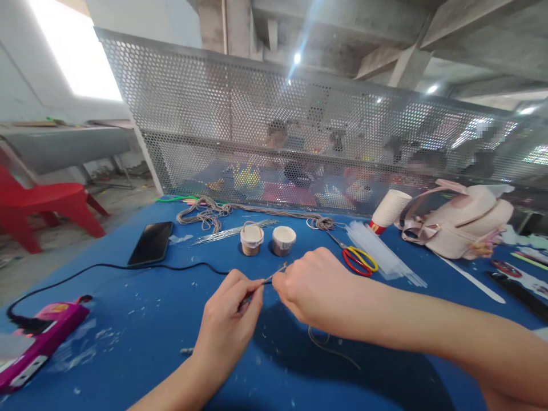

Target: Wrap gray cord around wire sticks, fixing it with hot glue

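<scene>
Blue tabletop [141, 337] underlies cord [274, 275] pinched by left hand [233, 308].

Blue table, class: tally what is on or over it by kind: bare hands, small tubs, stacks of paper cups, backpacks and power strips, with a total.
Bare hands: 2
Small tubs: 2
Stack of paper cups: 1
Backpack: 1
Power strip: 1
Total: 7

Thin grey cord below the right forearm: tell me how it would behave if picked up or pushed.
The thin grey cord is probably floppy, as it lies in a loose curve on the blue table. Being so slender, it is likely very light. Pushed, its slack end would probably bend or bunch.
</scene>
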A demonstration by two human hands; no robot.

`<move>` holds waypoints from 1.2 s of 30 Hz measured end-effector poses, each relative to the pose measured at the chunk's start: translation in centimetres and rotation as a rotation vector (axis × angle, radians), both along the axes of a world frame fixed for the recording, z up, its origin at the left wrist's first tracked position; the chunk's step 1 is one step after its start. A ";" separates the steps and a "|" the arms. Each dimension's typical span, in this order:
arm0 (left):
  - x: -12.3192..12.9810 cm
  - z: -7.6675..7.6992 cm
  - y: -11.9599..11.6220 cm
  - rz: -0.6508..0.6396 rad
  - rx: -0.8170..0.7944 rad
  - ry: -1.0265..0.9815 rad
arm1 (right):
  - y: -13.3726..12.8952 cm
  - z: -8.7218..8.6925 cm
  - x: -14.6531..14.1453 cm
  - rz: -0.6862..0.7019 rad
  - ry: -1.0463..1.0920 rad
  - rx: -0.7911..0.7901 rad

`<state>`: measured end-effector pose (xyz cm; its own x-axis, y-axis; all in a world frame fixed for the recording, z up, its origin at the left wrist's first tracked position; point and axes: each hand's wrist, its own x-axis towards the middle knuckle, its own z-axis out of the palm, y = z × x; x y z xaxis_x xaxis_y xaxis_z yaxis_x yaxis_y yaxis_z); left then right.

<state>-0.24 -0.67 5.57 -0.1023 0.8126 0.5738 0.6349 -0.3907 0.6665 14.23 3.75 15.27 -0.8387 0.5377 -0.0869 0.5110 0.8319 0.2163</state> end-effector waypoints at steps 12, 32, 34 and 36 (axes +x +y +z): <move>-0.9 0.2 0.3 -0.159 -0.024 0.033 | 4.1 1.3 -0.2 -0.007 0.256 -0.378; -0.4 0.0 0.8 0.016 -0.169 -0.227 | 1.9 -3.1 -0.1 0.096 0.341 0.001; -0.4 -0.1 0.7 0.007 -0.094 -0.082 | 1.6 -2.6 -0.5 0.130 0.249 0.073; -0.4 -0.2 0.6 -0.008 -0.040 0.034 | 1.6 -1.7 -1.0 0.134 0.196 0.074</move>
